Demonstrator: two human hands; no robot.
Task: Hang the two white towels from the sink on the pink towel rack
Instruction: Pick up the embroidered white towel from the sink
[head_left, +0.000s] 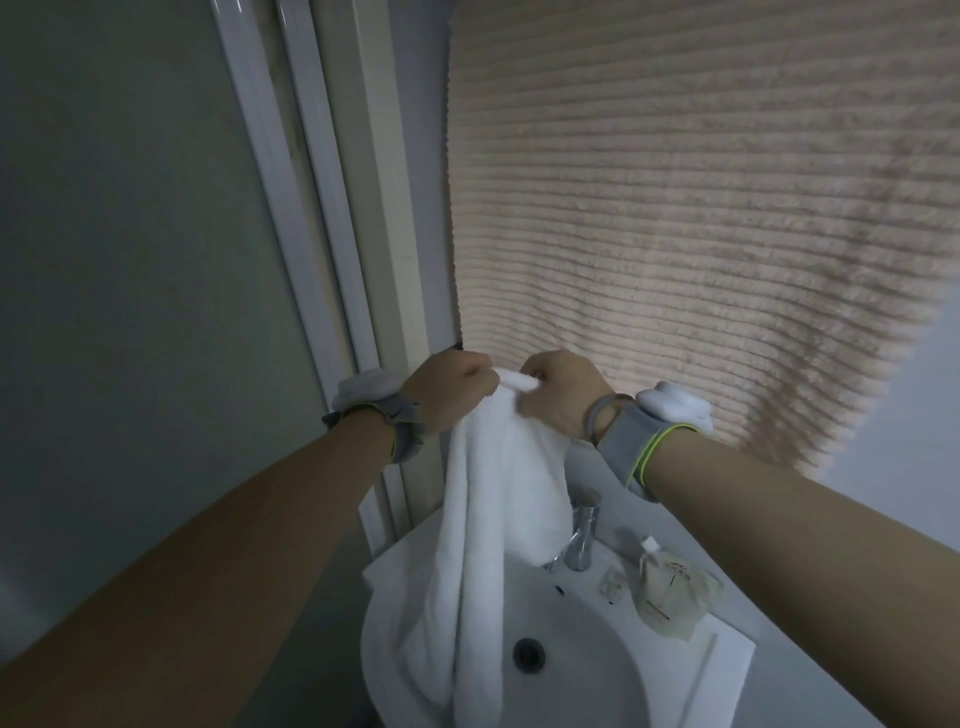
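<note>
A white towel (488, 519) is held up above a white sink (597, 670), its bunched top edge pinched between two hands raised close together. The left hand (449, 389) is curled around the fabric on one side, and the right hand (563, 392) is clenched on it just beside. The towel is draped downward from the hands, and its lower folds are seen trailing over the sink's front rim. A chrome tap (582, 535) is partly hidden behind the cloth. A ribbed beige towel (701, 208) is hung on the wall behind.
</note>
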